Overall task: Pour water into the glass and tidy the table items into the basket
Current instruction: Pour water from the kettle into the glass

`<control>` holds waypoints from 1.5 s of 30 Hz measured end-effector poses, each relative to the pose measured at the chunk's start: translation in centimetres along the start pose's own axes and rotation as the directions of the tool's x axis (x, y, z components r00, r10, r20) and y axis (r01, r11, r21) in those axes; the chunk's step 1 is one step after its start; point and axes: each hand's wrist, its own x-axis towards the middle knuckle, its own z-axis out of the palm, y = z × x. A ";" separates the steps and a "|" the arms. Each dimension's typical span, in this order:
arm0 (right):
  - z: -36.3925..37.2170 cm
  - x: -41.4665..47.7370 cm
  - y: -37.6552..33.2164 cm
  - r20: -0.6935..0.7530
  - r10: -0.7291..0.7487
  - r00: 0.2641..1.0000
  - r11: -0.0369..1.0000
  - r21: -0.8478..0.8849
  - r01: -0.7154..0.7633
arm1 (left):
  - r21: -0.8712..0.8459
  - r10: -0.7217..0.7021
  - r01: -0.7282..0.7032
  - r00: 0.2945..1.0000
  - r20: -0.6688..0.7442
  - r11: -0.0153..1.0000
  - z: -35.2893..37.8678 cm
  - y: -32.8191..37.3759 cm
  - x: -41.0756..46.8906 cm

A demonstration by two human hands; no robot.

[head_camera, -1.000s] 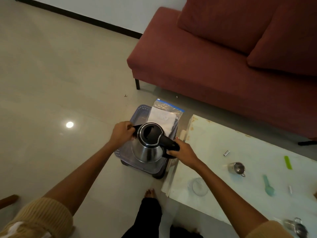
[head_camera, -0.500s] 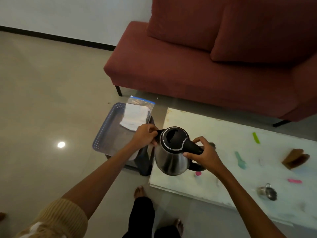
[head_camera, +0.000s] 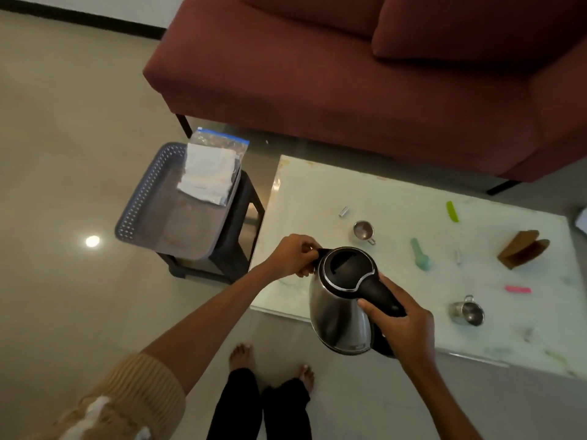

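Note:
A steel kettle [head_camera: 336, 315] with a black lid hangs over the near left corner of the white table [head_camera: 397, 198]. My right hand [head_camera: 403, 325] grips its black handle. My left hand [head_camera: 293, 255] pinches the kettle's spout edge. A clear glass [head_camera: 287, 281] stands just below my left hand, mostly hidden. The grey basket [head_camera: 143, 198] sits on a black stool [head_camera: 244, 230] left of the table and holds a plastic bag with white paper [head_camera: 211, 168].
On the table lie two small steel cups [head_camera: 363, 231] [head_camera: 468, 312], a teal spoon [head_camera: 419, 254], a green stick [head_camera: 452, 211], a pink item [head_camera: 517, 289], a brown holder [head_camera: 522, 249] and a small metal cylinder [head_camera: 344, 211]. A red sofa [head_camera: 349, 74] stands behind. My bare feet [head_camera: 241, 355] are on the floor.
The kettle has travelled right, from above the basket to over the table's near left corner, both hands still on it. The view has swung right with it.

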 end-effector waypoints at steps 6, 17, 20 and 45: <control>2.5 0.1 3.2 -0.021 0.071 0.997 0.997 -0.029 -0.072 | -0.204 -0.113 0.067 0.968 -0.224 0.977 0.1 -6.1 1.9; 5.7 1.7 5.1 -0.025 0.082 0.996 0.972 -0.219 -0.086 | 0.208 -0.268 0.294 0.952 -0.145 0.933 3.4 -14.1 4.2; 6.3 2.1 4.9 -0.019 0.099 0.995 0.967 -0.235 -0.101 | 0.293 -0.268 0.309 0.948 -0.173 0.905 4.0 -14.3 4.3; 9.3 4.3 5.0 0.097 -0.017 0.995 0.898 -0.437 0.057 | 0.320 -0.106 0.171 0.972 -0.212 0.932 3.4 -16.6 4.5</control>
